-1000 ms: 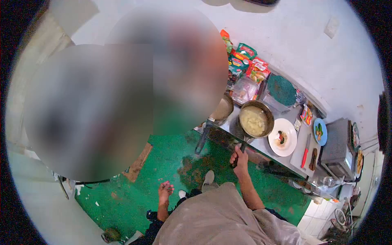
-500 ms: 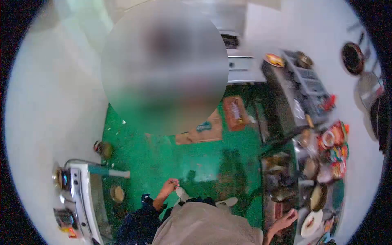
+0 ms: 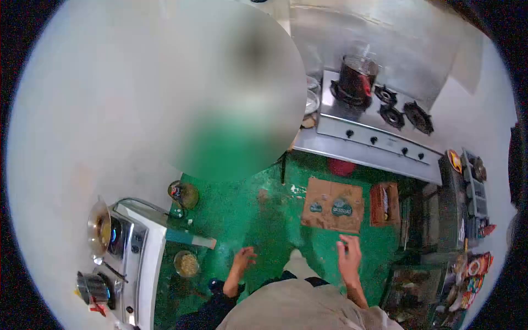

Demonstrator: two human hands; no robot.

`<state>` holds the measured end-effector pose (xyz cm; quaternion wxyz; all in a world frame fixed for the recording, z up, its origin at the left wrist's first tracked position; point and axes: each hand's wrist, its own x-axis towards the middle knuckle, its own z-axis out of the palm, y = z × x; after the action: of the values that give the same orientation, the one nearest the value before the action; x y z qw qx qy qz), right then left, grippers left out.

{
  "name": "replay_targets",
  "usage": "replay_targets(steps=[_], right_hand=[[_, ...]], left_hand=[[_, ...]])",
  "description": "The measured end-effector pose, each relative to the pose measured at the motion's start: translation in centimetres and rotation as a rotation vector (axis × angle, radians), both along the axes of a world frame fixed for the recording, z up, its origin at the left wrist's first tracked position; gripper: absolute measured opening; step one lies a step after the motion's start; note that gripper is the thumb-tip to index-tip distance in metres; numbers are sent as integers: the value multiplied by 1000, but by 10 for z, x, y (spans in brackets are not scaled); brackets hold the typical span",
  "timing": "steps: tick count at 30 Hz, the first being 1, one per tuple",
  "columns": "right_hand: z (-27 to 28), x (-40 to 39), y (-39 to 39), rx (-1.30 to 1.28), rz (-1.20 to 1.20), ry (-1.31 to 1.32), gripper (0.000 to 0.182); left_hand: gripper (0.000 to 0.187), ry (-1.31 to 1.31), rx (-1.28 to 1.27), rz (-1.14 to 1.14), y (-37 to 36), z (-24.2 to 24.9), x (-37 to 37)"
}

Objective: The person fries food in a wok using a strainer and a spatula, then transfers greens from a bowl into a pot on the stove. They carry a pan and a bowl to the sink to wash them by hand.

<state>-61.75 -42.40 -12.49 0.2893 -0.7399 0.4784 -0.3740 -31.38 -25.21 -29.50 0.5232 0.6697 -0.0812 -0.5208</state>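
While you turn from the counter, your right hand [image 3: 350, 256] has let go of the pan handle; both it and your left hand [image 3: 243, 259] hang empty, fingers loosely curled, above the green floor [image 3: 264, 214].

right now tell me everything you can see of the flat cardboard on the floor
The cardboard is a flattened brown sheet lying on the green floor, below the steel stove counter. It is roughly rectangular, slightly skewed, with a fold line down the middle and two round dark printed logos; the lettering is too small to read. Its edges look worn. A brown crate lies just beside it. The right hand hovers nearby, empty and open, not touching it.
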Motion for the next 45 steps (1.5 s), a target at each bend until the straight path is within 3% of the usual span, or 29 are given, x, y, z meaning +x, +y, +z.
replay_targets(steps=[6,9,13,17,20,22,23,26,28,30,32,36,37,39,42,43,45], right_hand=[[-12,213,-89,-27,336,-61,21],[-15,335,-152,24,441,-118,21],[29,488,-251,-123,613,-172,20],[59,623,-340,-112,681,-235,21],[42,727,-409,-224,715,-221,20],[22,781,-452,-331,703,-151,20],[16,799,-474,-225,677,-35,20],[-7,845,-556,-262,566,6,22],[-6,855,-611,-233,453,88,23],[2,860,-667,-105,268,207,24],[-4,859,-733,37,48,276,23],[-29,866,-864,27,-258,290,19],[-36,872,-896,22,-288,303,18],[-32,899,-974,57,-317,346,16],[-36,962,-1100,-280,-120,381,17],[-33,987,-1138,-203,-77,369,18],[-5,1049,-1225,-25,6,302,21]], left_hand=[[31,-146,-5,8,-117,11,171],[32,-126,-6,170,-152,21,253],[33,-125,45,384,-164,45,352],[30,75,201,593,-166,10,466],[27,64,257,711,-187,-17,564],[25,-31,245,669,-237,-32,643],[24,-79,245,647,-261,-35,681],[25,-248,121,482,-395,-43,809],[27,-296,78,218,-510,0,883],[29,-266,-100,154,-639,40,926],[29,-323,-76,40,-767,69,955],[31,-375,-114,-275,-956,74,1003],[32,-393,-131,-324,-989,74,1009],[31,-221,-109,-202,-1041,29,1038],[28,-165,-57,-164,-1083,-28,1092],[27,-163,-30,-176,-1094,-40,1105],[25,-126,41,-91,-1123,-1,1109]])
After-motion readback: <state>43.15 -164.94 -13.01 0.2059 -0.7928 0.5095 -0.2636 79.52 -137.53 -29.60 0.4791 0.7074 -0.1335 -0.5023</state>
